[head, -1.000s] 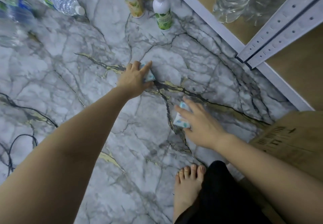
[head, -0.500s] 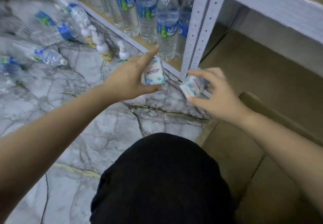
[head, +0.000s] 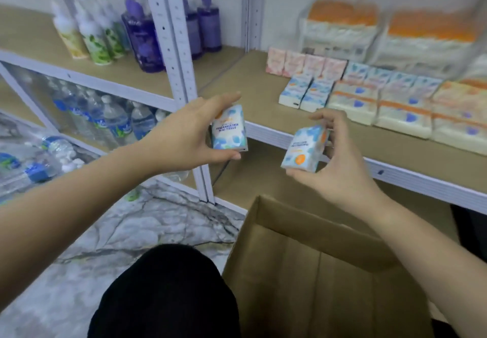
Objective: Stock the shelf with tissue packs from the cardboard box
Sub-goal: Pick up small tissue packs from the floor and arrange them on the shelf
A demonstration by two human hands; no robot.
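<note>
My left hand (head: 184, 137) grips a small blue-and-white mini tissue pack (head: 229, 129), held upright in front of the shelf edge. My right hand (head: 340, 163) pinches a second blue-and-white tissue pack (head: 305, 148), tilted, just below the shelf board (head: 263, 116). On that shelf stand two matching blue packs (head: 305, 92), a row of pink packs (head: 305, 65) behind them, and more blue packs (head: 390, 78) to the right. The open cardboard box (head: 303, 271) sits on the floor below my right arm; its visible inside shows no packs.
Larger orange-and-white tissue bundles (head: 411, 108) fill the shelf's right side. A white metal upright (head: 179, 74) divides the shelves. Purple pump bottles (head: 142, 40) and green lotion bottles (head: 97, 42) stand on the left shelf, water bottles (head: 110, 119) below. Marble floor (head: 131, 232) lies at left.
Both hands picked the packs up off the marble floor and raised them to shelf height. The view swung up from the floor to the tissue shelf.
</note>
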